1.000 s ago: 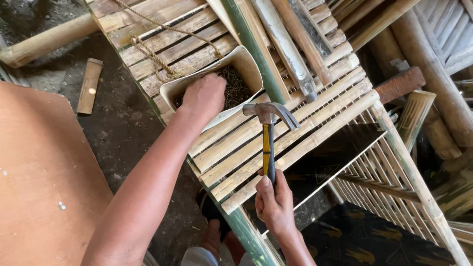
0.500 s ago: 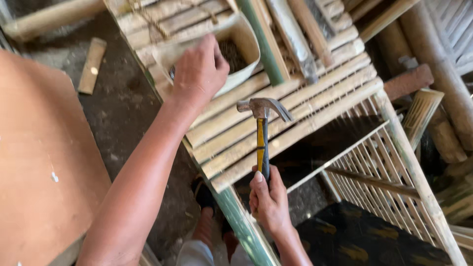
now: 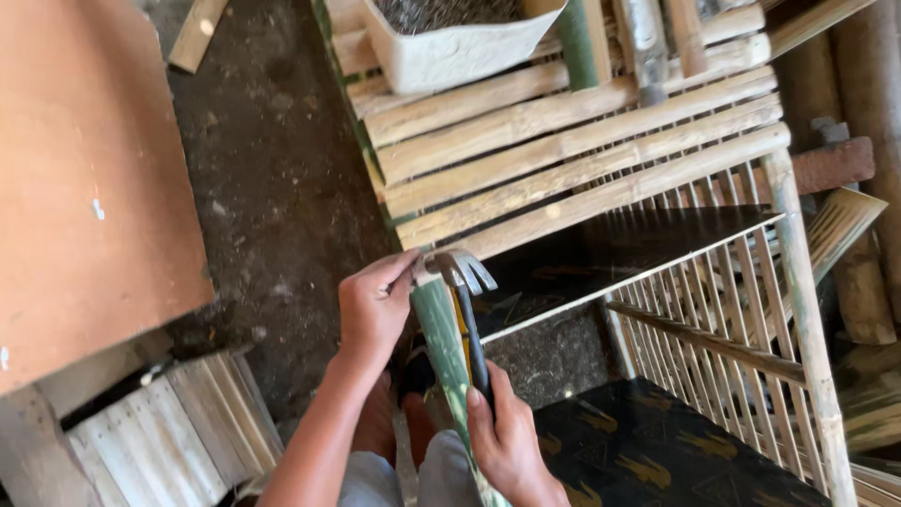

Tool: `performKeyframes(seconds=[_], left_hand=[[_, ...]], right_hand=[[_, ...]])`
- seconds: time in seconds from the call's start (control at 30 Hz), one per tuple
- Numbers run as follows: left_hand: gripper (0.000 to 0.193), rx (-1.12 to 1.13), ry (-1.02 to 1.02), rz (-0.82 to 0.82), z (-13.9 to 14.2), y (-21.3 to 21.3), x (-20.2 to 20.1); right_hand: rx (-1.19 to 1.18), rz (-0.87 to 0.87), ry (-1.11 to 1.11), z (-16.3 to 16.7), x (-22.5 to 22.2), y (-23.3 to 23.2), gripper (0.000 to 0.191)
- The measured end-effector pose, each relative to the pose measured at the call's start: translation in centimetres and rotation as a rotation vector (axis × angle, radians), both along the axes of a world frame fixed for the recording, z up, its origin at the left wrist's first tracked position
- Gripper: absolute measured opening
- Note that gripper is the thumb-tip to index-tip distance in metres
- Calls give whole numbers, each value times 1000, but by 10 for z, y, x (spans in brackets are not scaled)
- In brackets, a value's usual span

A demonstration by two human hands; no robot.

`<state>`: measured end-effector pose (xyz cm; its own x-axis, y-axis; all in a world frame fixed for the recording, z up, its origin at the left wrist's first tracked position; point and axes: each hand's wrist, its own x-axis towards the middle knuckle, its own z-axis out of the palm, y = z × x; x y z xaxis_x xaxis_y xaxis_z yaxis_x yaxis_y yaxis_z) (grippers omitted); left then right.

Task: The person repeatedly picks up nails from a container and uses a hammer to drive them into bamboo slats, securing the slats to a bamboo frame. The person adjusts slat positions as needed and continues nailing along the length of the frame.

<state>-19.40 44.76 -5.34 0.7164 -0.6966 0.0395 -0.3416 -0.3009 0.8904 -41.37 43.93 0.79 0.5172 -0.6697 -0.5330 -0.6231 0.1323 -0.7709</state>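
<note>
Bamboo slats, pale and split, make the top of a rack [image 3: 563, 150] that fills the middle of the view. At its near corner stands a green bamboo post [image 3: 441, 338]. The left hand [image 3: 375, 305] rests at the top of this post, with thumb and fingers pinched together there; if something small is between them, I cannot tell. The right hand [image 3: 511, 441] is lower and its fingers are closed around the dark grip of a claw hammer [image 3: 465, 300]. The hammer's yellow shaft runs up beside the post and its metal head sits just beside the left fingertips, at the post's top end. On the far side of the slats stands a white tub [image 3: 450, 52] with dark small pieces inside. An orange-brown board [image 3: 94, 188] lies at the left over the dark dirt floor
</note>
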Motion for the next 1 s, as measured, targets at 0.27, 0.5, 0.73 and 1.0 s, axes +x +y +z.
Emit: performKeyframes(seconds=[0.27,0.5,0.73,1.0], left_hand=[[13,-62,-339,143,-31,-3,-34],[12,-151,-208,216,-49,-5,-42],[12,-97,-120,219,-55,-3,-46],[37,59,-215,-46,-51,24,-12]], right_hand=[[215,-254,147,-19,-8,0,32],[-151,-136,-129,30,-4,1,32],[-208,35,248,0,9,-6,32],[-81,-80,142,-13,-28,6,35]])
